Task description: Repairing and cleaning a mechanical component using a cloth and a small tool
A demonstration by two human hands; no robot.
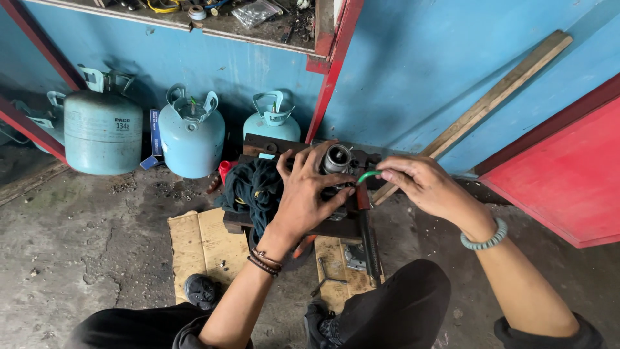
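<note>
A grey metal machine part (336,158) with a round opening sits on a dark work block (336,226). My left hand (305,194) grips the part from the left and front, fingers spread over it. My right hand (423,185) pinches the end of a small green bent rod (369,174), whose tip points at the part. A dark cloth (255,187) is draped over the block's left side. A long black and red handle (367,226) runs from the block toward me.
Three pale blue gas cylinders (192,132) stand against the blue wall. A wooden plank (491,100) leans on that wall. A red panel (568,174) is at right. Cardboard (200,242) lies on the concrete floor. My knees are below.
</note>
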